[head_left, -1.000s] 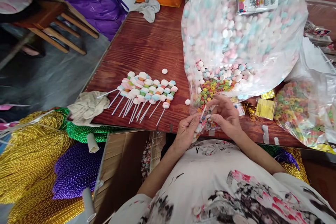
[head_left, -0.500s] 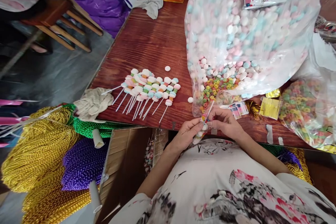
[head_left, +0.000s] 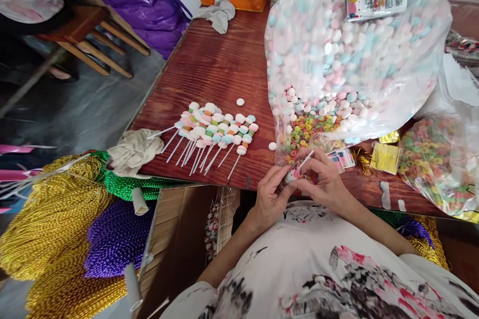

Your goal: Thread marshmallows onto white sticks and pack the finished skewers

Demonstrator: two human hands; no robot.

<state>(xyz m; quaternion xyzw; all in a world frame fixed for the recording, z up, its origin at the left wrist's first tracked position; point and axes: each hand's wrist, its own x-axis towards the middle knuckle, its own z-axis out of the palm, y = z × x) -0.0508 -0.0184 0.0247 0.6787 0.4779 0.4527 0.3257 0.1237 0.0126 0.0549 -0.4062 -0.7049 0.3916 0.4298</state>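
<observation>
Over the table's front edge, both of my hands hold a candy skewer [head_left: 295, 173]; its white stick [head_left: 307, 159] sticks up between the fingers. What looks like a clear printed wrapper is around the candies, mostly covered by my fingers. My left hand [head_left: 272, 190] is closed on its left side. The fingers of my right hand [head_left: 325, 182] are bent round it near the stick. To the left lies a cluster of finished candy skewers [head_left: 217, 127], pastel discs and fruit-coloured rings on white sticks. A large clear bag of pastel candies [head_left: 355, 50] spreads just beyond my hands.
Coloured candy rings [head_left: 307, 132] lie at the big bag's mouth; another bag of rings [head_left: 430, 154] sits right. Gold twist ties [head_left: 386, 157] and printed wrappers [head_left: 341, 158] are near my right hand. A rag [head_left: 134, 152] covers the front left corner. Bead strands [head_left: 56, 214] hang below.
The skewer was held candy end down, with candies showing below my left hand. Now my hands have closed further round it, and the printed wrapper shows between them. The view has shifted slightly.
</observation>
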